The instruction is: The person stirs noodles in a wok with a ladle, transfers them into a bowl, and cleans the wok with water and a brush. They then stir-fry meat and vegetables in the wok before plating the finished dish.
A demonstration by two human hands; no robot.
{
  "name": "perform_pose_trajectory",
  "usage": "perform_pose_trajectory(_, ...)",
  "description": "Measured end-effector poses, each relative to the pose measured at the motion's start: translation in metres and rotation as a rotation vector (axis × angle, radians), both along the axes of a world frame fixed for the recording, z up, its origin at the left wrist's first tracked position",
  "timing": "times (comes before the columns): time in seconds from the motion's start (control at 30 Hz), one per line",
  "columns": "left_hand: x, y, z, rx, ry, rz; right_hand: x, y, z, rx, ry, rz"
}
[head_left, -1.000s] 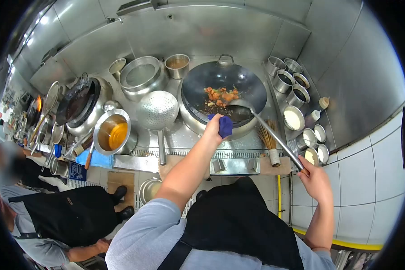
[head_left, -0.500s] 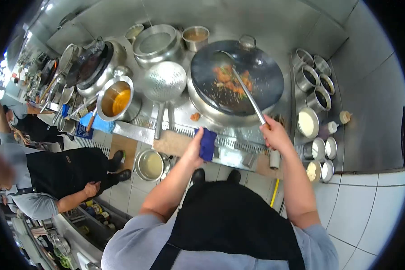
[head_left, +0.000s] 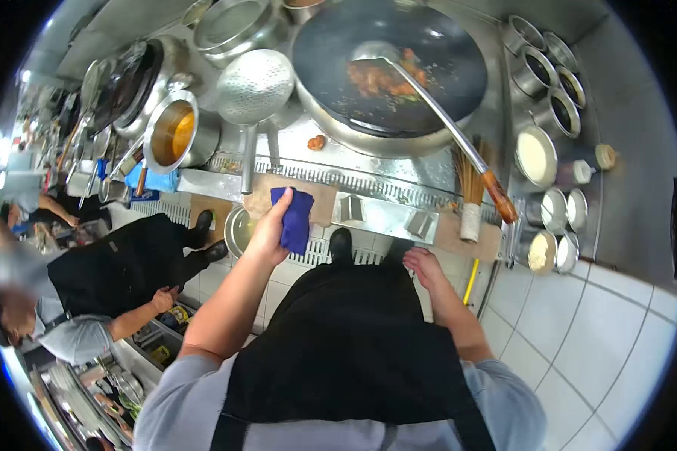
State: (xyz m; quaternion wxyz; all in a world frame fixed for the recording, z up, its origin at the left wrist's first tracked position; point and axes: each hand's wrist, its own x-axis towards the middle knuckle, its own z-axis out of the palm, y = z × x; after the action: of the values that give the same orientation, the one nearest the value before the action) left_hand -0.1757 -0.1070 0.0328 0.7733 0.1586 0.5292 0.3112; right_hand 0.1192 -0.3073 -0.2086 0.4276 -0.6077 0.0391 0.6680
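My left hand (head_left: 267, 231) is closed around a folded purple-blue cloth (head_left: 299, 220), in front of the stove's edge. My right hand (head_left: 425, 267) is empty by the front of my apron, its fingers loosely apart. The ladle (head_left: 447, 120) rests in the black wok (head_left: 327, 83), its wooden handle end sticking out over the front rim to the right. Its bowl touches reddish-brown pieces of food (head_left: 372, 79) in the wok. A bamboo brush (head_left: 470, 203) stands below the ladle's handle.
A perforated strainer (head_left: 256, 86) lies left of the wok, near a pot of orange liquid (head_left: 171, 135). Several metal cups of sauces and seasonings, one a white-filled bowl (head_left: 535, 155), line the right side. A co-worker in a black apron (head_left: 120, 263) stands at left.
My right hand has let go of the ladle and drawn back toward my body. My left hand has moved left with the cloth. The view has tipped downward.
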Motion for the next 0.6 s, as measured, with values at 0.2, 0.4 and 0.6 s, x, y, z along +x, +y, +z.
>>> perform_pose_trajectory(0.2,-0.028,0.006,0.014,-0.012,0.181,-0.079,-0.056,0.078,-0.102,0.133,0.339,-1.032)
perform_pose_trajectory(0.4,-0.050,0.017,0.006,-0.010,0.197,-0.122,-0.051,0.056,-0.024,0.127,-0.078,0.098)
perform_pose_trajectory(0.6,-0.026,0.040,-0.032,-0.010,-0.165,-0.149,-0.063,0.105,0.266,0.619,-0.360,0.839)
